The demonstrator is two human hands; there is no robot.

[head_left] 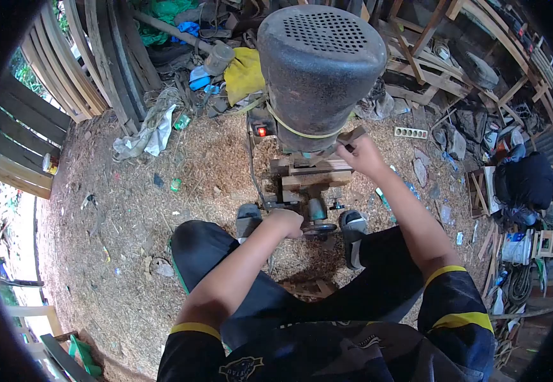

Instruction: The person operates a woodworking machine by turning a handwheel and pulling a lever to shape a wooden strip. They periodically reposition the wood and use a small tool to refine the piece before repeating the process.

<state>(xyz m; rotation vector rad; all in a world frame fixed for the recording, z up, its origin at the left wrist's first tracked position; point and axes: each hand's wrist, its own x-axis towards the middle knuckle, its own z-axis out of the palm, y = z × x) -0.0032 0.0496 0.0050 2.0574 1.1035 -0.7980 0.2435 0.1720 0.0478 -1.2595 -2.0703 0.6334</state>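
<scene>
In front of me stands a large dark machine with a vented motor housing (pixel 321 70), which looks like a drill press or mortiser. A red light glows on its switch box (pixel 262 131). Below the housing, a piece of wood (pixel 314 180) lies across the machine's bed. My right hand (pixel 362 156) is closed around a dark lever (pixel 351 135) at the machine's right side. Lower down, my left hand (pixel 284 223) is closed at the left edge of a round handwheel (pixel 321 228); its fingertips are hidden. The tool under the housing is hidden too.
Wood shavings cover the ground (pixel 130 254). My sandalled feet flank the machine base. A power strip (pixel 411 133) lies to the right. Planks (pixel 104 63) lean at the back left, and scrap wood is piled back right. Another person (pixel 528 184) crouches at the far right.
</scene>
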